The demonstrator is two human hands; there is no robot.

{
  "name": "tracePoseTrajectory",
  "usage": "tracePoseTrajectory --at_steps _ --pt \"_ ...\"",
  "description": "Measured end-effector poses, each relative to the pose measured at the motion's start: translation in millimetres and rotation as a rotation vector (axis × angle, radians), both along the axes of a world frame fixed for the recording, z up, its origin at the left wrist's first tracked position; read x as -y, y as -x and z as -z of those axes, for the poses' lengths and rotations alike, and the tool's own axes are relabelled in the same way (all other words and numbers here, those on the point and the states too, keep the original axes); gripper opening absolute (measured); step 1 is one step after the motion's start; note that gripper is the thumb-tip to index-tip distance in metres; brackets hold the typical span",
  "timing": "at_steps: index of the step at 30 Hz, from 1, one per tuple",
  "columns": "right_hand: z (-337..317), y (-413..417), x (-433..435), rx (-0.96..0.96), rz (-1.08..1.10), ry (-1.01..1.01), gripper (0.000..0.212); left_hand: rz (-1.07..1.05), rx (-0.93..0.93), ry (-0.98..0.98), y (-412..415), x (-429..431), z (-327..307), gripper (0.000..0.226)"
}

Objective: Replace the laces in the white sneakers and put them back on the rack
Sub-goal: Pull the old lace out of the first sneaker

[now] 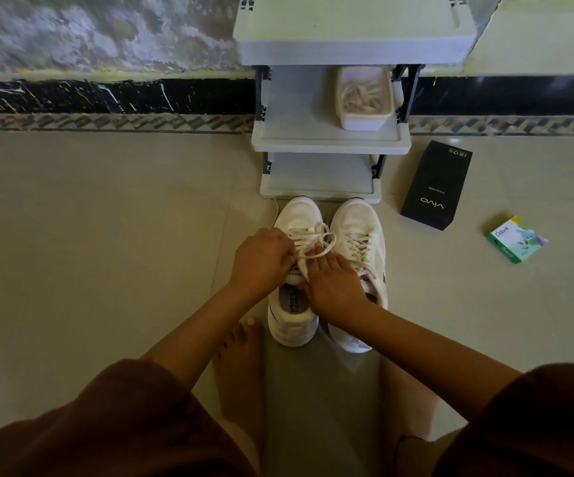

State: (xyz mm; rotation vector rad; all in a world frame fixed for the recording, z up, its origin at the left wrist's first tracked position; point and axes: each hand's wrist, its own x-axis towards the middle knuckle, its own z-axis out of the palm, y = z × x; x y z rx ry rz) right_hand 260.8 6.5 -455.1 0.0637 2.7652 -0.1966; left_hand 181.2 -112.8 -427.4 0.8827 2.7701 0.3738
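Two white sneakers stand side by side on the floor in front of the rack [330,142], toes toward it. The left sneaker [296,321] has a loose lace [316,244] looped over its top. My left hand [261,259] pinches that lace at the shoe's left side, fingers curled. My right hand [333,287] lies over the tongue area between the shoes, its fingers on the lace; I cannot see whether it pinches the lace. The right sneaker [361,228] is laced, and my right wrist covers its rear part.
A white tray [364,122] holding laces sits on the rack's middle shelf. A black box [433,187] and a small green box [516,239] lie on the tiled floor to the right. My bare foot [241,356] is beside the left sneaker. A wall runs behind the rack.
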Motion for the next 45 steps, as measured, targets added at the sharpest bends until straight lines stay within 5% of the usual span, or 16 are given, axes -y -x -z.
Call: tracePoseTrajectory --at_steps 4,7,13,19,23,26,32,39,41,43,45 --pt "0 1 0 0.032 0.006 -0.018 0.066 -0.06 0.416 -0.447 6 -6 -18 0.005" --pt "1 1 0 0.024 0.003 -0.011 0.066 -0.123 0.587 -0.602 6 -5 -28 0.006" --pt "1 1 -1 0.012 0.008 0.017 0.065 0.003 0.228 -0.037 5 8 -6 0.036" --pt "1 0 0 0.006 -0.004 0.017 0.065 -0.005 0.018 -0.017 3 -3 0 0.017" --pt "2 1 -2 0.01 0.004 -0.005 0.064 -0.192 0.562 -0.598 7 -4 -17 0.007" --pt "2 1 -1 0.012 0.006 0.005 0.066 -0.311 0.635 -0.825 3 -3 -21 0.013" --pt "1 -1 -1 -0.022 0.002 0.016 0.065 -0.135 0.479 -0.383 1 6 -6 0.035" --pt "0 -1 -1 -0.034 -0.01 0.01 0.065 -0.007 0.026 0.001 -1 -3 0 0.016" --pt "1 -1 -1 -0.02 -0.017 0.001 0.064 -0.029 0.226 -0.137 5 -5 -7 0.012" --pt "2 0 -1 0.004 -0.017 -0.01 0.065 -0.119 0.577 -0.473 7 -4 -19 0.007" --pt "2 1 -1 0.016 -0.008 -0.002 0.066 -0.141 0.672 -0.649 7 -2 -24 0.013"
